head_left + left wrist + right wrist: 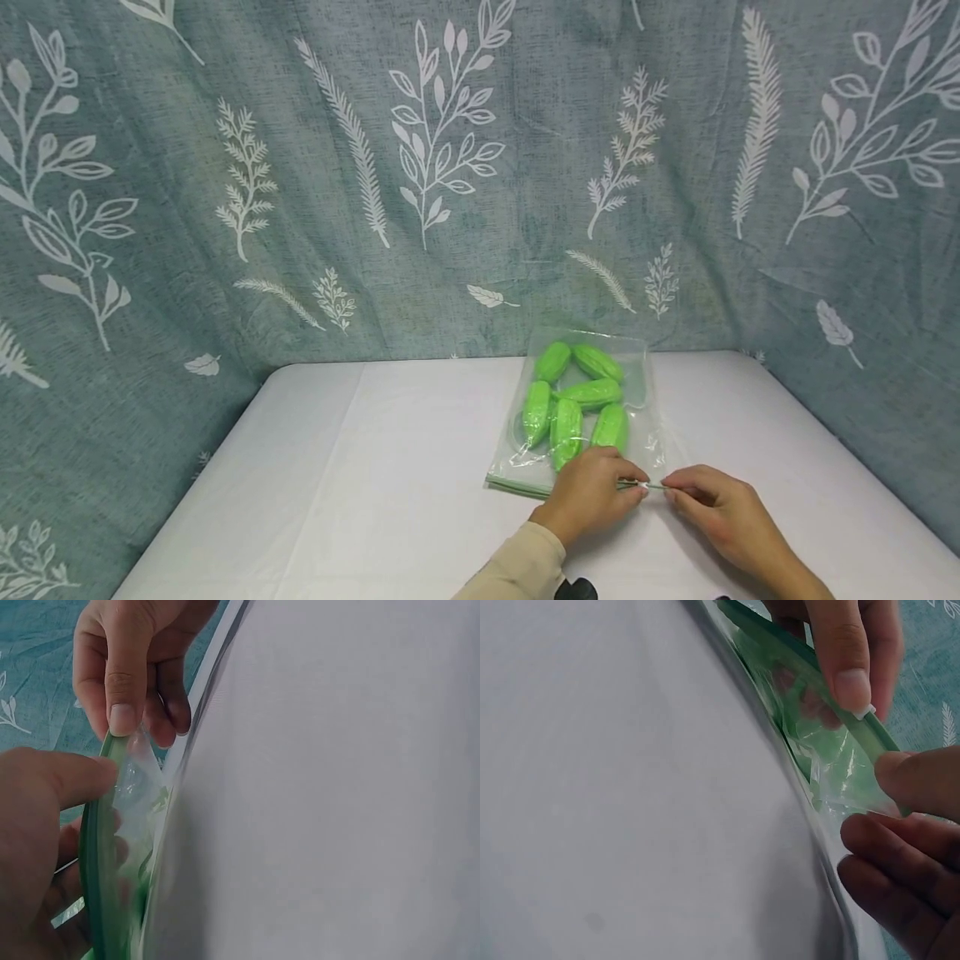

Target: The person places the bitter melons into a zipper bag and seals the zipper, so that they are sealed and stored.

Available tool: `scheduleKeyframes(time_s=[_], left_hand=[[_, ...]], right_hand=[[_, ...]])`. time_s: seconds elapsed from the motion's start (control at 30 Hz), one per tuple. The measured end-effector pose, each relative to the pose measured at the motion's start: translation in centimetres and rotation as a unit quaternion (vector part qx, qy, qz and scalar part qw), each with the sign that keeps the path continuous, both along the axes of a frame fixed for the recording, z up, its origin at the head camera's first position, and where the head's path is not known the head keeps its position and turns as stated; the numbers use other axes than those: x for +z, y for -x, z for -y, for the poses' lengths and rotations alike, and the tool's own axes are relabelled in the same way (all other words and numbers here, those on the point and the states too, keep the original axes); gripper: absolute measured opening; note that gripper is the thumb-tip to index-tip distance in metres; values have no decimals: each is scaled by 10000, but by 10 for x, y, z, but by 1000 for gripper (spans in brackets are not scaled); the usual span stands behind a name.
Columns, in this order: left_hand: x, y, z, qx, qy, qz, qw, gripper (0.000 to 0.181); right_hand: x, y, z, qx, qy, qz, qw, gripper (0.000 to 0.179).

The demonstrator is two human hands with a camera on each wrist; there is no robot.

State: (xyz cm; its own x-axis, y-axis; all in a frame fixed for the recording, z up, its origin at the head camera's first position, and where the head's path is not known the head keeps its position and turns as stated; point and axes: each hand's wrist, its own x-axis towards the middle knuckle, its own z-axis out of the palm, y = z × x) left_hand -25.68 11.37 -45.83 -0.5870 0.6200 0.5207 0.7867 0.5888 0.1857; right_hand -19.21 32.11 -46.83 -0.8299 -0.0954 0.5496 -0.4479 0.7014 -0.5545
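Note:
A clear zip bag (637, 346) with a green closure strip (810, 671) lies flat on the white table. Inside it are several bright green, oblong, ridged pieces (566, 425). My left hand (592, 492) pinches the strip near the bag's right end, where a small white slider (866, 712) sits under the thumb. Close beside it, my right hand (720, 508) pinches the strip's right end between thumb and forefinger, its other fingers loosely bent. In the left wrist view the strip (97, 847) runs between both hands. The left hand covers part of the bag's front edge in the head view.
The white table (360, 483) extends to the left and right of the bag. Behind and beside it hangs a blue-green curtain (337, 208) with white leaf prints. A black round object (576, 589) shows at the bottom edge near the left sleeve (517, 562).

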Motion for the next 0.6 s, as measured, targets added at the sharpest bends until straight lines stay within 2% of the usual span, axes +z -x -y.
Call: scheduleKeyframes(time_s=[0.2, 0.6], left_hand=[[-1, -1, 1, 226, 27, 161, 9996, 13], [-2, -1, 13, 381, 45, 198, 9991, 11]], right_hand=[[-2, 2, 1, -51, -202, -497, 9985, 22], [-1, 2, 1, -134, -242, -451, 9986, 23]])
